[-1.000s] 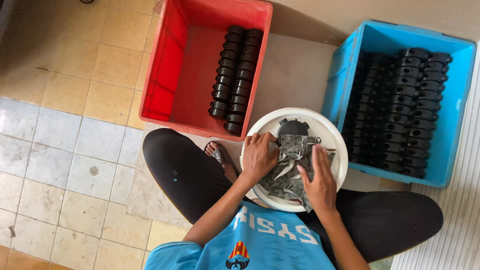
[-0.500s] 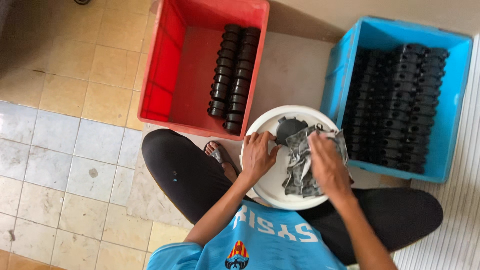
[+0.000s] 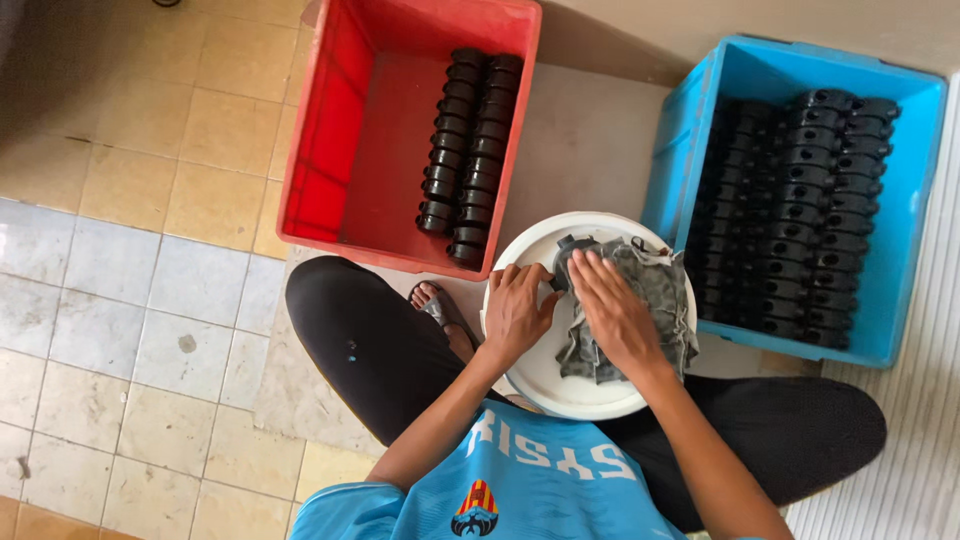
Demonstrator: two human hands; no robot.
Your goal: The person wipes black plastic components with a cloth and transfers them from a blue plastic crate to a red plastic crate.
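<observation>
Your left hand (image 3: 515, 310) rests on the rim of the white bucket lid (image 3: 530, 370) in your lap, fingers curled around the edge of a small black part (image 3: 566, 262) and closed on it. Your right hand (image 3: 615, 315) lies flat, fingers together, pressing the grey rag (image 3: 655, 290) down over the same part; it presses rather than pinches. The part sits at the far side of the lid, mostly hidden under rag and fingers. Judgement: the part looks like rigid moulded plastic or rubber, light, not fragile, possibly slick if the rag is damp or oily, so hold it by the rounded outer edge as your left hand does. The rag is soft and limp; it will bunch and drag. The lid is loose on your legs and may tip under uneven pressure. To your left front stands the red crate (image 3: 330, 130), holding two neat rows of black parts (image 3: 468, 140); to your right front, the blue crate (image 3: 700, 130), packed full of similar parts (image 3: 800, 210). Both crates stand just beside the lid, crowding the elbows. Your sandalled foot (image 3: 438, 305) lies between lid and red crate.
</observation>
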